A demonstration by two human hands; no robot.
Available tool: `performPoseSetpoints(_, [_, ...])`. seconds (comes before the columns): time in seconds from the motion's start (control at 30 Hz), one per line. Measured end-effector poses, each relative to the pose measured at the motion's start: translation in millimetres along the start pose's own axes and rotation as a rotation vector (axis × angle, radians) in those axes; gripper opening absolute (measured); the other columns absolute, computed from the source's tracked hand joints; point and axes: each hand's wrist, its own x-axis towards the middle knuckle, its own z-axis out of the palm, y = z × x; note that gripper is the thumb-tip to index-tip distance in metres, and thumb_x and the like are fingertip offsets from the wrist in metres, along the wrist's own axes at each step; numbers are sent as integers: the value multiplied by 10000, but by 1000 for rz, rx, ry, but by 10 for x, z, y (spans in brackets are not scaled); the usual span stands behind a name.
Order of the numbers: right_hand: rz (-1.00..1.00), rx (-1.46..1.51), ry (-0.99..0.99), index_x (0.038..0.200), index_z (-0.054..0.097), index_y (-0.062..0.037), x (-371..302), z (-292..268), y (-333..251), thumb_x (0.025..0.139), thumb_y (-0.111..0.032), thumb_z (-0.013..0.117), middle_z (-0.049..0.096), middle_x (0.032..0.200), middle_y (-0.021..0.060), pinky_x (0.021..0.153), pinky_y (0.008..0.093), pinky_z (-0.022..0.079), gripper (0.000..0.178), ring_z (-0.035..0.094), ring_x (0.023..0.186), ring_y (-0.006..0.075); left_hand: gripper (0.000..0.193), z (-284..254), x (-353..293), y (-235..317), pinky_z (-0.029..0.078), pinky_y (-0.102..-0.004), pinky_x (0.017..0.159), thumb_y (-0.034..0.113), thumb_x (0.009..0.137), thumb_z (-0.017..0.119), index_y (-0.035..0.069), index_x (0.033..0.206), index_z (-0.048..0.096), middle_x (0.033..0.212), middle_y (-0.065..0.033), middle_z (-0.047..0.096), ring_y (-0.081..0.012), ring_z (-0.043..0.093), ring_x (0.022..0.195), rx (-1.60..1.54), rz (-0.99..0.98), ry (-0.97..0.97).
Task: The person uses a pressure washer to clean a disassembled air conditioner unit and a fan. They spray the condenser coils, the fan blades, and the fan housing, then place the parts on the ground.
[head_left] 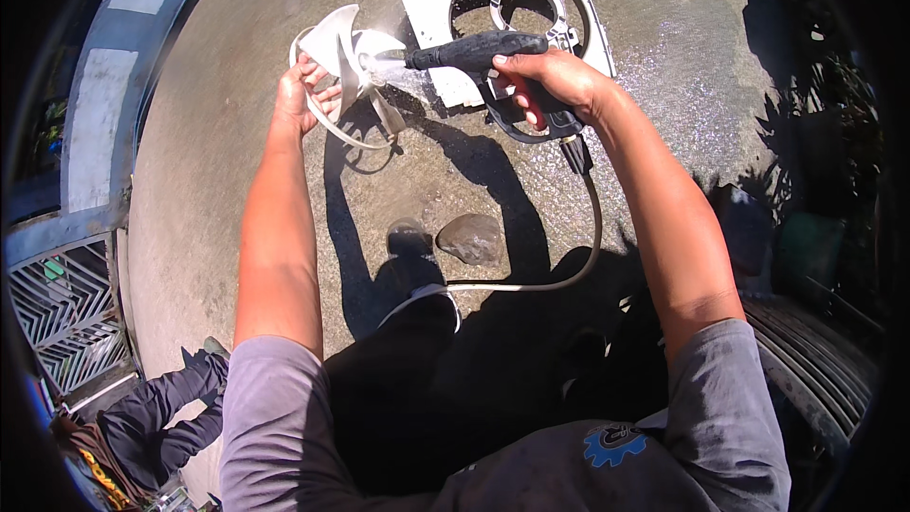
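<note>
My left hand is closed round the outer ring of a white plastic fan wheel, holding it up off the ground with its curved blades toward the centre. My right hand grips a black pressure washer gun, fingers wrapped at its red trigger. Its nozzle points left at the fan's hub, and a white water spray hits the blades and splashes. A pale hose runs from the gun's handle down and curves left near my feet.
On the wet concrete beyond the gun lies a white fan shroud with round openings. A brown stone sits nearer me. At lower left are another person's dark-trousered legs beside a patterned metal grille. Plants and dark objects line the right.
</note>
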Motion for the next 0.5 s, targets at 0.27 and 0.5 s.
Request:
performPoseSetpoints(0.27, [22,2,-130,1023,684,-15,394,147,-168,1087,-442,641,602,643,11,455,340,530,434,611,470,168,419,-166,32,-54,643,-551,800,252,951,607,291,1364,543,1196,-63,661,-363,681,885,-46,21,19])
performPoseSetpoints(0.5, [62,-59,-145,1036,681,2,614,219,-229,1092,-446,635,609,642,15,446,332,529,454,592,454,170,640,-242,31,-121,607,-545,804,300,974,543,319,1589,371,1253,-34,648,-401,657,1024,-21,35,29])
